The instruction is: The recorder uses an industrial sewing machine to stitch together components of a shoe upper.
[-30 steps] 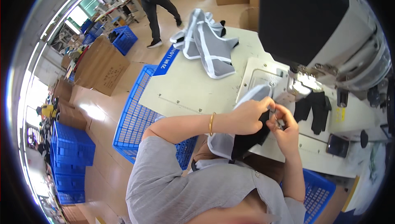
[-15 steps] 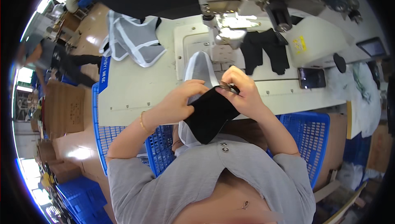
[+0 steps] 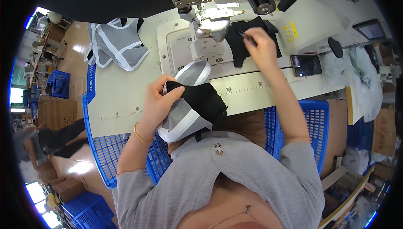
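Note:
My left hand (image 3: 157,105) pinches a black fabric piece (image 3: 202,101) at its upper left corner. This piece is joined to or lies against grey mesh with white edging (image 3: 181,122), which hangs over the table's front edge toward my lap. My right hand (image 3: 262,49) is closed around small dark thread snips (image 3: 247,38), slightly blurred, above black fabric pieces (image 3: 236,51) lying right of the sewing machine's needle area. The sewing machine (image 3: 212,29) stands at the far middle, and a loop of the mesh rests near its plate.
Another grey mesh piece with white edging (image 3: 119,44) lies at the table's far left. A phone (image 3: 306,65) rests on the right side. Blue baskets (image 3: 103,153) stand below the table on both sides. A person (image 3: 63,138) is on the floor area at left.
My right hand has left the fabric and moved away with the snips to the black pieces by the machine. My left hand still holds the work, now turned with more mesh showing.

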